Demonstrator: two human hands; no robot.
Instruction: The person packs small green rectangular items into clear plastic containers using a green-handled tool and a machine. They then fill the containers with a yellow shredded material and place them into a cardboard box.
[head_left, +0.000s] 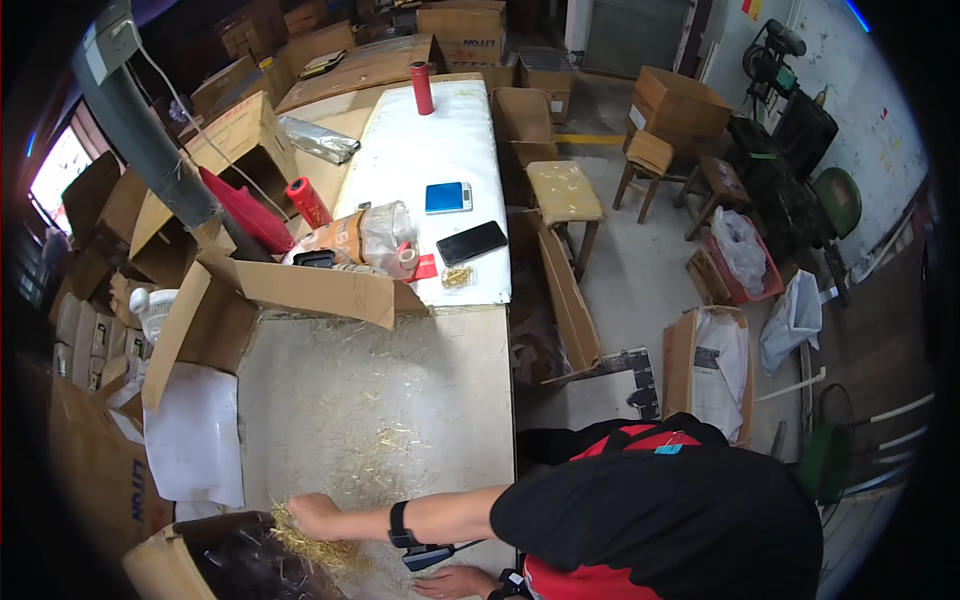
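Lying palm-down at the bottom edge of the view, the left hand [455, 582] has its fingers loosely extended on the pale bench top [470, 400] and nothing visible in its hold. At ten o'clock from it, the right hand [315, 517] is curled with its knuckles up against the heap of golden slivers [325, 550]; its fingertips are hidden, so I cannot tell whether it grips any. Low, shallow strokes with bent fingers should suit this springy-looking tangle; a hard squeeze could bend the thin pieces or prick bare skin.

At eight o'clock from the right hand sits an open carton [155, 560] of dull brown cardboard, holding something dark and glossy. At ten o'clock hangs a smooth white sheet [195, 440] with a curled lower edge. Loose slivers [390, 450], straight and glinting, litter the bench towards one o'clock. Beyond, a bent cardboard flap [320, 290] stands at twelve. Farther, around one o'clock, are a clear packet of golden pieces [457, 278], a glossy black smartphone [472, 241] and a flat blue-topped digital scale [446, 197].
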